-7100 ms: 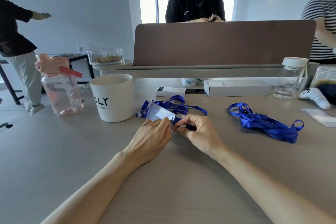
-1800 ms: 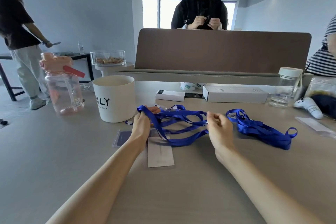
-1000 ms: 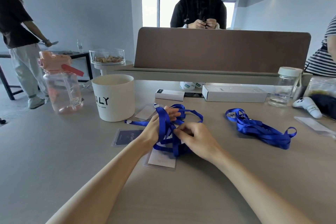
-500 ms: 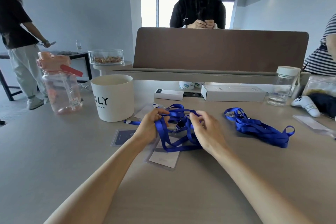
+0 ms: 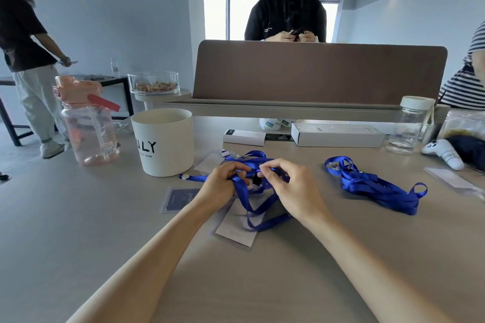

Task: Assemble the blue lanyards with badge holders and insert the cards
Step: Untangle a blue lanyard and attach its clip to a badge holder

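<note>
Left hand (image 5: 220, 186) just right of the white cup (image 5: 164, 141) and nearer the camera, fingers curled round a strand of the blue lanyard (image 5: 252, 207). Right hand (image 5: 291, 189) further right of the cup, thumb and forefinger pinched together on the same lanyard, other fingers curled. Black clip (image 5: 256, 180) between the two hands; cannot tell whether either hand touches it. Lanyard loops hanging from the hands down onto the desk (image 5: 236, 283), trailing over a clear badge holder with a white card (image 5: 236, 231), flat on the desk, right of the cup and well toward the camera. Lanyard end with a white tab (image 5: 185, 176) at the cup's base on the near right. Second badge holder with a dark blue card (image 5: 179, 199) flat in front of the cup, apart from the lanyard. Pale card (image 5: 210, 162) just right of the cup, partly behind the left hand. Spare blue lanyard pile (image 5: 375, 186) far right of the cup, untouched. Pink water bottle (image 5: 88, 126) left of the cup. Small white box (image 5: 244, 137) and long white box (image 5: 337, 135) behind and right of the cup, glass jar (image 5: 410, 126) beyond those.
</note>
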{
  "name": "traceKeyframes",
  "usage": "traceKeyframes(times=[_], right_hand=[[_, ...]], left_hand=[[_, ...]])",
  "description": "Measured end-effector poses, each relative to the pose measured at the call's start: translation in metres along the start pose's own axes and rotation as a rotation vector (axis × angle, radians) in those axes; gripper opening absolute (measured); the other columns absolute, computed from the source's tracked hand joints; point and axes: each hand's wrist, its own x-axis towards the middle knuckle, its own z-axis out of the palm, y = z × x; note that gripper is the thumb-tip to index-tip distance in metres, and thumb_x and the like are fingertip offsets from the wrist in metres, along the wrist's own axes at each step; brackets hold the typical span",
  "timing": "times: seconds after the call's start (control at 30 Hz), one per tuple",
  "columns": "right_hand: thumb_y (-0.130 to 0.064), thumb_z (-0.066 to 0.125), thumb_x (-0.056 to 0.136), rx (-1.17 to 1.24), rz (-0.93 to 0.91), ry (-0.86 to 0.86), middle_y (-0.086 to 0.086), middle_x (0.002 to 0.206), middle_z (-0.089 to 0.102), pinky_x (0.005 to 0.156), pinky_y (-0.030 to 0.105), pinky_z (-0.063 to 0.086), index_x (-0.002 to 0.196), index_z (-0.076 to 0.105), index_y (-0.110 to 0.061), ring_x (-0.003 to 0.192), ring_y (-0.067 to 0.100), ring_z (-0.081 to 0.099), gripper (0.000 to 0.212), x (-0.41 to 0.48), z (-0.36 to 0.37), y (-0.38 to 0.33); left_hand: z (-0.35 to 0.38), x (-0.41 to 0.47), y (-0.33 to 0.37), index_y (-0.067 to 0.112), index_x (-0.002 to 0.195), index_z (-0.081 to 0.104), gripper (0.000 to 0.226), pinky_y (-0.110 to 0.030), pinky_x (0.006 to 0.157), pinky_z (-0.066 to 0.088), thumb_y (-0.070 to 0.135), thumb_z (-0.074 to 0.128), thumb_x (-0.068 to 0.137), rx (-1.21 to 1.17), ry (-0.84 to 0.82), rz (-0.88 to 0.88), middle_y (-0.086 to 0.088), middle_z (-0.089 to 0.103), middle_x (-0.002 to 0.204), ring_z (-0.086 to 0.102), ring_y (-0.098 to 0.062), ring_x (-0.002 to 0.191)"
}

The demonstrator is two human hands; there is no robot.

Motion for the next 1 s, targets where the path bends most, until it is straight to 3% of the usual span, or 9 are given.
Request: traceKeyframes(times=[0.13,0.23,0.33,0.5,0.63,0.77,0.9,1.0], right_hand=[[-0.022,0.062,0.095,0.17,0.019,0.005,-0.012,0.086,0.075,0.072,0.006,0.043,0.093,0.074,-0.02,0.084,-0.003,0.067,0.013,0.001,-0.004,-0.01],[-0.021,0.062,0.095,0.235,0.023,-0.01,-0.01,0.088,0.075,0.073,0.01,0.046,0.094,0.073,-0.02,0.082,0.001,0.067,0.012,0.003,-0.007,-0.012],[-0.014,0.061,0.095,0.333,0.02,0.039,-0.005,0.088,0.076,0.073,0.011,0.048,0.096,0.072,-0.013,0.076,0.001,0.067,0.011,0.005,-0.01,-0.015],[-0.008,0.058,0.095,0.43,0.034,0.126,0.002,0.091,0.076,0.079,0.024,0.056,0.098,0.068,-0.008,0.088,0.014,0.072,0.01,0.009,-0.016,-0.013],[-0.005,0.057,0.095,0.479,0.05,0.161,0.005,0.09,0.076,0.081,0.027,0.057,0.096,0.067,-0.007,0.093,0.016,0.072,0.01,0.009,-0.016,-0.012],[-0.003,0.056,0.095,0.512,0.06,0.199,0.004,0.089,0.077,0.083,0.028,0.058,0.096,0.066,-0.006,0.094,0.016,0.072,0.01,0.011,-0.018,-0.012],[0.0,0.056,0.094,0.505,0.061,0.177,0.001,0.082,0.076,0.079,0.023,0.057,0.093,0.064,0.0,0.09,0.015,0.073,0.008,0.009,-0.019,-0.012],[0.0,0.057,0.094,0.474,0.049,0.123,0.002,0.077,0.073,0.079,0.023,0.056,0.088,0.063,-0.002,0.089,0.016,0.073,0.009,0.007,-0.017,-0.013]], left_hand=[[0.002,0.002,-0.001,0.02,0.088,0.062,0.049,-0.031,0.066,0.052,-0.024,0.04,0.087,0.083,0.056,0.018,-0.005,0.061,0.083,0.064,-0.024,0.085],[0.003,0.003,0.0,0.023,0.086,0.062,0.043,-0.042,0.077,0.055,-0.015,0.044,0.092,0.095,0.07,0.017,-0.007,0.064,0.087,0.063,-0.028,0.09],[0.003,0.002,0.001,0.024,0.087,0.064,0.036,-0.036,0.071,0.053,-0.006,0.046,0.095,0.076,0.084,0.023,-0.008,0.065,0.088,0.064,-0.028,0.089],[0.005,0.0,0.005,0.018,0.091,0.065,0.02,-0.027,0.059,0.04,0.011,0.048,0.099,0.131,0.106,0.024,-0.007,0.061,0.079,0.05,-0.02,0.07],[0.006,-0.004,0.009,0.002,0.102,0.065,0.018,-0.019,0.059,0.045,0.014,0.051,0.098,0.07,0.056,-0.016,-0.012,0.059,0.081,0.052,-0.02,0.074],[0.008,-0.007,0.012,0.005,0.106,0.066,0.02,-0.012,0.059,0.046,0.02,0.057,0.096,0.128,-0.04,-0.055,-0.007,0.062,0.083,0.055,-0.013,0.073],[0.012,-0.008,0.014,0.001,0.103,0.066,0.02,-0.01,0.055,0.043,0.015,0.052,0.098,0.097,-0.014,-0.048,-0.008,0.059,0.081,0.05,-0.015,0.071],[0.009,-0.008,0.013,0.009,0.087,0.064,0.023,-0.012,0.057,0.045,0.001,0.045,0.097,0.095,0.087,0.01,-0.002,0.062,0.076,0.054,-0.015,0.072]])
